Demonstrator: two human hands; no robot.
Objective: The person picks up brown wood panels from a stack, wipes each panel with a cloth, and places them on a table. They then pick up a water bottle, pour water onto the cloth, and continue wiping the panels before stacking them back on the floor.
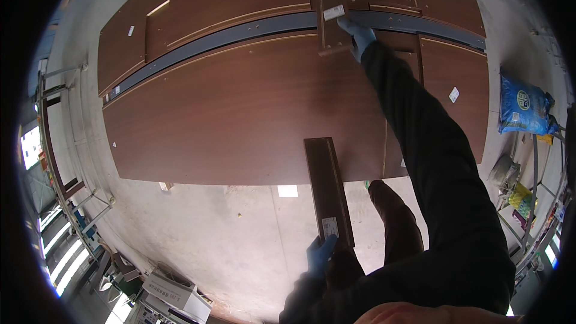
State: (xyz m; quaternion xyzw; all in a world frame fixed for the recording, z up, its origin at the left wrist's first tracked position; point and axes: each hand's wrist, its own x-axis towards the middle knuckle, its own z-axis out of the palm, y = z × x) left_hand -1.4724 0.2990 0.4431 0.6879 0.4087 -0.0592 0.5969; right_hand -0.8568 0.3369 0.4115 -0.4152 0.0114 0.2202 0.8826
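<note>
Hand (L) (322, 256) clamped on near end of long brown bd (327, 195), far tip overlapping big panel (252, 108) in view; beyond, R hand (361, 37) clamped on 2nd bd (333, 29), over blue-grey rail (285, 23). Prob. midway: neither bd released yet. Qty: 2 bds, 1 rail, several panels, exact no. unclear

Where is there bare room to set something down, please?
The near brown panel has broad bare room below the grey rail, left of the narrow board in the left hand. Floor along its near edge is mostly bare. It's crowded where the right hand holds a second board over the rail.
</note>
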